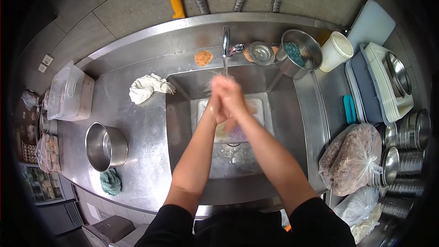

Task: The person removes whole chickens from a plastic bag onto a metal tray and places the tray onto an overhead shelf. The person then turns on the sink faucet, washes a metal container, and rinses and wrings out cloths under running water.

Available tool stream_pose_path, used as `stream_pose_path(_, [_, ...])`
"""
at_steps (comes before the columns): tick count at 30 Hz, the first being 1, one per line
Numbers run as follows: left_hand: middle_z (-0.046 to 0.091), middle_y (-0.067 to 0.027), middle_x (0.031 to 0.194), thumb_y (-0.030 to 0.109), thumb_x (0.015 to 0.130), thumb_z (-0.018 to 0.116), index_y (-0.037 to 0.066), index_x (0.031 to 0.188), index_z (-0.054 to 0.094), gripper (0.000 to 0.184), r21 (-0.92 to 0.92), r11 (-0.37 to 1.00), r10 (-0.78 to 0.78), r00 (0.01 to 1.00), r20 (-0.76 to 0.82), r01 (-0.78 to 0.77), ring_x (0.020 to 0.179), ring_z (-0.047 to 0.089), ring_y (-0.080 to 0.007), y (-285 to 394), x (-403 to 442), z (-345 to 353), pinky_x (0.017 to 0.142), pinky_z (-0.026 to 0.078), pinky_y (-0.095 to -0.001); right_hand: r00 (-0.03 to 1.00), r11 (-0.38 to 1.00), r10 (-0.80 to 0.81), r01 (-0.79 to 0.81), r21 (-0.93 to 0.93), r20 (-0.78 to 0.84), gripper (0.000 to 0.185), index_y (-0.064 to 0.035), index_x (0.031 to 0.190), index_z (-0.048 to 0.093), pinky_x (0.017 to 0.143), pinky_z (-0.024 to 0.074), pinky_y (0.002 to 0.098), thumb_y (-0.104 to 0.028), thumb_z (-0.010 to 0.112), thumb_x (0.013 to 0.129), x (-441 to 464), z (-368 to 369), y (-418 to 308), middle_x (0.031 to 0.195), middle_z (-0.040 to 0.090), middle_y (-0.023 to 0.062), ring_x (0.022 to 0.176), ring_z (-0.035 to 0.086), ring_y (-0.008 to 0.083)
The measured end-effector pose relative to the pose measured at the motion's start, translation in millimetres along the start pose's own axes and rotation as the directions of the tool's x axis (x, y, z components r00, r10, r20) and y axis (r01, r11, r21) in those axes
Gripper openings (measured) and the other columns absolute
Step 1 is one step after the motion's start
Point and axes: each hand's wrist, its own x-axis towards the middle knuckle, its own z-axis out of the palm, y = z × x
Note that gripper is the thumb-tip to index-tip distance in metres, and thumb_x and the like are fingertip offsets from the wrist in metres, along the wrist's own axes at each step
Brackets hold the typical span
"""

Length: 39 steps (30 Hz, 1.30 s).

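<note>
Honestly couldn't read a thing here, no words, labels, brands, numbers or signs I could make out.

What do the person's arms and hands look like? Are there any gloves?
No gloves: the left hand and right hand are bare. The left sleeve and right sleeve are plain-looking, black and short. No watch or bracelet shows. The hands are too blurry to tell about rings.
</note>
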Motion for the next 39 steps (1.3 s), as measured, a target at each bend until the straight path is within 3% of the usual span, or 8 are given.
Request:
stream_pose_path(2, [0.059,-0.0057,0.094,0.054,0.094,0.039,0.008,0.114,0.055,0.053,-0.480,0.836,0.510,0.697,0.505,-0.264,0.075,0.058,-0.0190,-20.8,107.0,-105.2,0.064,0.049,-0.0338,0.965,0.938,-0.246,0.260,-0.228,0.090,0.006,-0.0045,0.083,0.065,0.083,0.0464,0.0328,-0.008,0.065,0.078,-29.9,22.7,-13.4,0.081,0.063,0.0072,0.073,0.060,0.0215])
stream_pose_path(4, [0.058,-0.0039,0.095,0.046,0.097,0.040,0.007,0.117,0.053,0.046,0.465,0.680,0.447,0.823,0.350,-0.567,0.072,0.053,-0.0162,-4.1,77.4,-83.1,0.060,0.046,-0.0300,0.868,0.673,-0.320,0.490,-0.555,0.379,0.015,-0.0064,0.081,0.063,0.074,0.0475,0.0314,-0.017,0.073,0.075,-41.9,11.3,-29.9,0.076,0.062,0.0071,0.074,0.061,0.0215])
stream_pose_path(15, [0.061,-0.0105,0.105,0.030,0.095,0.043,0.007,0.113,0.054,0.032,-0.055,0.918,0.394,0.919,-0.006,-0.394,0.091,0.062,-0.0249,-12.9,76.7,-69.8,0.080,0.052,-0.0373,0.976,0.664,0.218,-0.151,-0.732,-0.004,0.029,-0.0110,0.081,0.069,0.072,0.0497,0.0442,-0.038,0.060,0.080,8.7,-4.3,-2.8,0.084,0.067,0.0132,0.080,0.063,0.0358])
stream_pose_path(18, [0.063,-0.0111,0.100,0.031,0.096,0.043,0.006,0.107,0.057,0.031,-0.872,0.357,0.143,0.903,0.405,0.335,0.088,0.062,-0.0243,-11.2,72.4,-85.1,0.077,0.052,-0.0379,0.829,0.567,-0.550,0.459,-0.683,0.100,0.032,-0.0129,0.073,0.067,0.070,0.0505,0.0429,-0.043,0.060,0.079,-17.2,15.4,17.2,0.082,0.066,0.0157,0.077,0.064,0.0365])
stream_pose_path(20, [0.062,-0.0100,0.100,0.031,0.096,0.044,0.006,0.107,0.056,0.030,-0.268,0.938,0.292,0.917,0.272,-0.220,0.083,0.063,-0.0221,-16.4,53.2,-71.6,0.073,0.053,-0.0346,0.976,0.607,-0.217,0.145,-0.781,0.013,0.028,-0.0126,0.074,0.068,0.068,0.0507,0.0419,-0.040,0.062,0.079,-4.2,9.1,-0.6,0.079,0.066,0.0157,0.075,0.064,0.0362])
stream_pose_path(24, [0.062,-0.0102,0.097,0.038,0.096,0.043,0.006,0.104,0.054,0.034,0.223,0.954,0.222,0.973,-0.066,-0.202,0.085,0.064,-0.0216,-4.9,19.5,-44.7,0.074,0.055,-0.0371,0.979,0.726,0.093,-0.190,-0.661,-0.179,0.024,-0.0086,0.077,0.067,0.064,0.0497,0.0386,-0.032,0.067,0.082,47.1,-26.4,35.0,0.073,0.067,0.0108,0.067,0.065,0.0266])
stream_pose_path(33, [0.059,-0.0107,0.105,0.036,0.098,0.035,0.005,0.119,0.048,0.040,0.403,0.761,0.309,0.830,0.465,-0.509,0.093,0.059,-0.0205,-22.5,107.7,-161.7,0.075,0.050,-0.0312,0.846,0.543,-0.522,0.426,-0.724,0.107,0.026,-0.0056,0.075,0.066,0.066,0.0488,0.0326,-0.031,0.070,0.078,-46.2,20.5,42.0,0.077,0.067,0.0120,0.071,0.066,0.0282])
stream_pose_path(39, [0.061,-0.0089,0.104,0.034,0.099,0.035,0.006,0.117,0.049,0.036,0.191,0.971,0.180,0.969,-0.169,-0.147,0.085,0.060,-0.0193,-22.7,22.8,-48.6,0.077,0.051,-0.0327,0.987,0.605,0.001,-0.129,-0.786,-0.162,0.024,-0.0102,0.077,0.069,0.064,0.0495,0.0400,-0.034,0.066,0.079,20.2,-21.0,18.6,0.074,0.067,0.0121,0.069,0.065,0.0297])
